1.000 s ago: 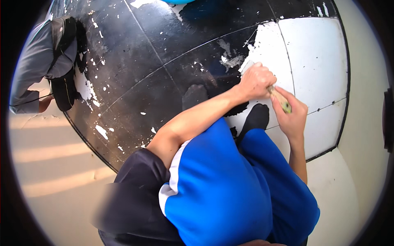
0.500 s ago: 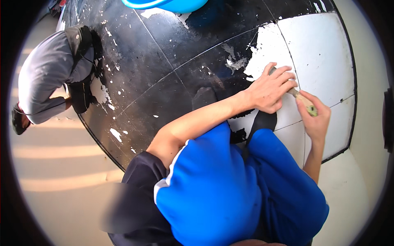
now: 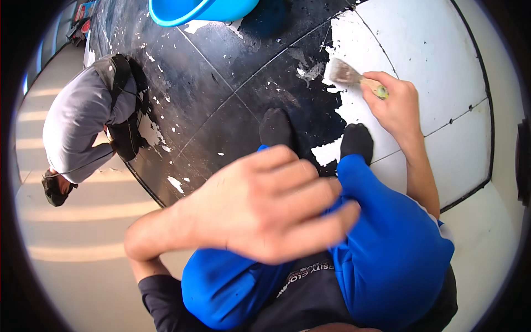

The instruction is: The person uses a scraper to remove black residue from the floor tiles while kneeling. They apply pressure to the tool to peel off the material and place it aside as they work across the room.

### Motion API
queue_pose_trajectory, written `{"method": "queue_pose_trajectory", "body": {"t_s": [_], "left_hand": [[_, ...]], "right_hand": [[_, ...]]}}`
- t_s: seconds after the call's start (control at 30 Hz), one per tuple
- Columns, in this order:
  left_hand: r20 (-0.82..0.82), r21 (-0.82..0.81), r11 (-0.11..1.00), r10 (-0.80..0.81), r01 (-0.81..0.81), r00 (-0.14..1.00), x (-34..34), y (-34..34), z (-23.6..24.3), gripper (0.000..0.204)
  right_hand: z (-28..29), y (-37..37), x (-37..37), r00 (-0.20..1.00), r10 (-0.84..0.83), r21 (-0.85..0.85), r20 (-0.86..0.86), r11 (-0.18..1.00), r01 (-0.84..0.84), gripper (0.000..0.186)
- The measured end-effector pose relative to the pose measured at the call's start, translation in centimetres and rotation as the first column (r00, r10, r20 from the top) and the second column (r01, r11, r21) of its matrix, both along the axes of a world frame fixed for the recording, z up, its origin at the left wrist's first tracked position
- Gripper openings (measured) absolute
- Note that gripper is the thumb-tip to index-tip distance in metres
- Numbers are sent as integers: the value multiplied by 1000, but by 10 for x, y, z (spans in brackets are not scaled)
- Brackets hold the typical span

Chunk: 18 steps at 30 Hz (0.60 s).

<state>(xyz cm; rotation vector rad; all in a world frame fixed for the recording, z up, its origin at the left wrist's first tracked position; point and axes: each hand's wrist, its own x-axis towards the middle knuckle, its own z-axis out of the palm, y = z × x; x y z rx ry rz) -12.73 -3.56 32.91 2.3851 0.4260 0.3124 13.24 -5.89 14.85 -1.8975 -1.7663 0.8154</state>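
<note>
My right hand (image 3: 394, 102) is closed round the wooden handle of a scraper (image 3: 345, 73). Its wide, stained metal blade points left, over the white tiles close to the ragged border of the black layer. My left hand (image 3: 276, 210) is raised above my knees, away from the scraper, somewhat blurred. Nothing shows in its loosely bent fingers, which are apart; its thumb is hidden. Beyond my feet lies the tiled floor, partly under a black layer (image 3: 215, 72) with flaked patches, partly bare white tile (image 3: 426, 50) on the right.
A blue basin (image 3: 227, 10) stands at the far edge of view. To the left, another person in grey clothing (image 3: 80, 122) crouches at the border of the black area. My socked feet (image 3: 357, 143) rest on the tiles. A pale wall (image 3: 506, 110) runs along the right.
My left hand has left the scraper blade and come back toward me over my knees. My right hand has moved the scraper farther away and to the left, its blade now in sight.
</note>
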Motion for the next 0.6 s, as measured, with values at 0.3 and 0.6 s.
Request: {"method": "queue_pose_trajectory", "body": {"t_s": [0.3,0.6], "left_hand": [[13,81,988,130,-131,991,-4,-17,45,39],[-19,11,942,335,-334,942,-13,-24,67,47]], "right_hand": [[-3,1,-12,996,-7,-137,-87,991,-5,24],[-17,1,-11,983,0,-16,-182,1000,-3,24]]}}
